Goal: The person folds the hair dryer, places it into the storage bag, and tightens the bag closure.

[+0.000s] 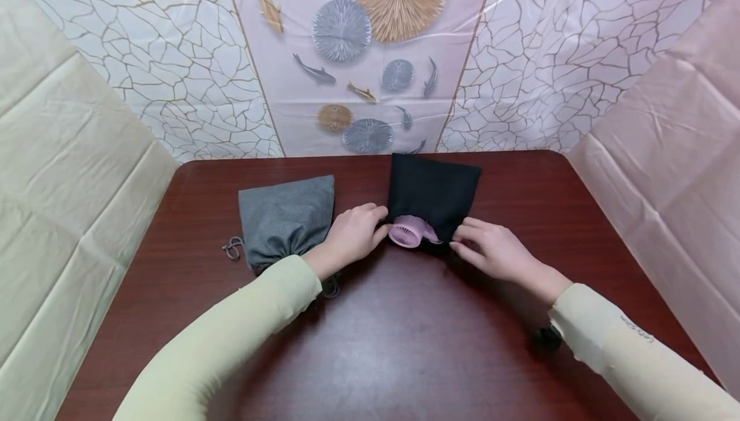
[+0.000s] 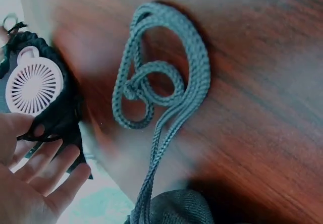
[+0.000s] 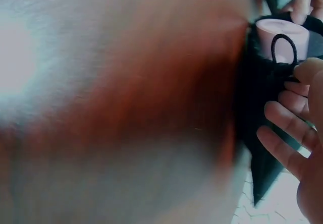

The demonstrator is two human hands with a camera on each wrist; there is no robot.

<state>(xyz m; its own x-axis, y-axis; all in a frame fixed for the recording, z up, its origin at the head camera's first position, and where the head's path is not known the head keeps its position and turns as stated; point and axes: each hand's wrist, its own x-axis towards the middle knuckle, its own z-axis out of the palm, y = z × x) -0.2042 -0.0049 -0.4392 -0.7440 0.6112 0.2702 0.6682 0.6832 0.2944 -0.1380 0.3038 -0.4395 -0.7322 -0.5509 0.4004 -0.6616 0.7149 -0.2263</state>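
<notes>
A black drawstring bag lies near the back of the table, its mouth toward me. Out of that mouth shows a pink handheld fan, its round slotted grille visible in the left wrist view; the rest is hidden inside the cloth. My left hand pinches the left side of the bag's mouth, beside the fan head. At the mouth's right side, my right hand pinches the rim between thumb and index finger, next to a black cord loop. Its other fingers spread along the cloth.
A grey drawstring pouch lies left of the black bag, partly under my left forearm. Its grey cord is looped on the table. A patterned cloth wall stands behind the dark red table, with pale panels on both sides.
</notes>
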